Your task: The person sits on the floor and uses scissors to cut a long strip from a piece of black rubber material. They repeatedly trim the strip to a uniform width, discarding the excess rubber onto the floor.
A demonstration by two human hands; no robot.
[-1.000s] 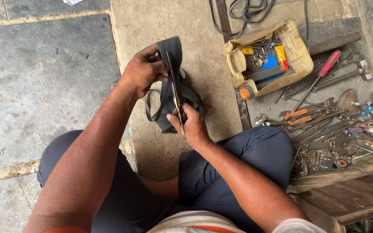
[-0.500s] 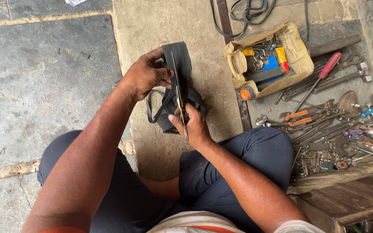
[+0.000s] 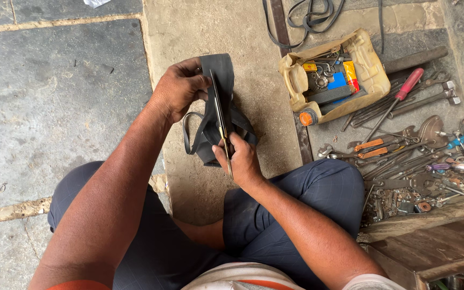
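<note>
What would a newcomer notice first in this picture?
At the centre, the left hand holds up a strip of black rubber while the right hand works a pair of scissors along it. To the right, on the stone floor, lie a heap of metal tools and a worn yellow container full of small parts.

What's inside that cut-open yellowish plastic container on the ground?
The yellowish container holds a blue box, a dark flat block, small yellow packets and metal bits. Whatever lies underneath them is covered.
</note>
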